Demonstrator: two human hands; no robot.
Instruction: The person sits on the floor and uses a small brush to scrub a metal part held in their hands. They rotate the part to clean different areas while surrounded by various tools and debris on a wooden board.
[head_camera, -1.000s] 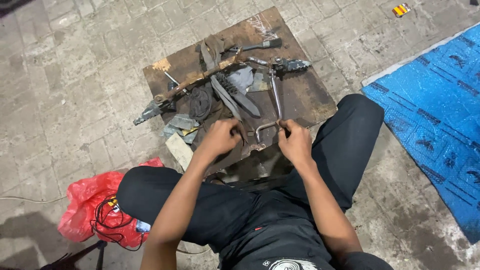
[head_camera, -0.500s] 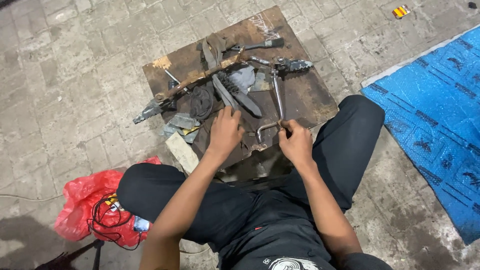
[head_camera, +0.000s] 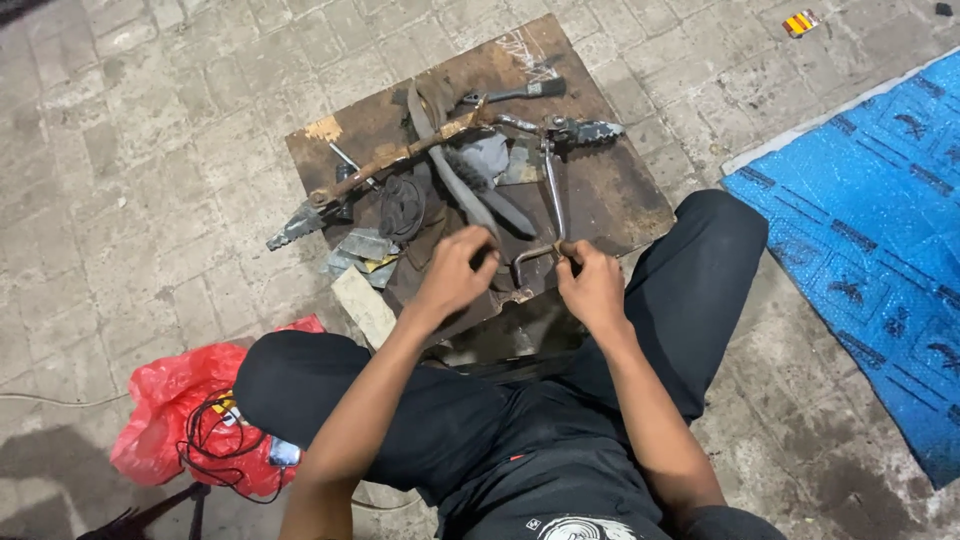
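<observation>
Right hand (head_camera: 592, 283) clenched on the near end of the bent metal lever (head_camera: 551, 215), which lies on the rusty metal plate (head_camera: 620, 195) at roughly six o'clock from the toothed footpeg (head_camera: 585, 128). Left hand (head_camera: 455, 272) closed around the lower end of the dark strap (head_camera: 462, 190), just at nine o'clock of the lever's crook. Best done, by the look of it, with the lever pinned flat and the strap drawn steadily along its own line, clear of the rusty crossbar (head_camera: 400, 158) at twelve.

Black trousers (head_camera: 400, 400), black shirt (head_camera: 560, 480), bare forearms.
</observation>
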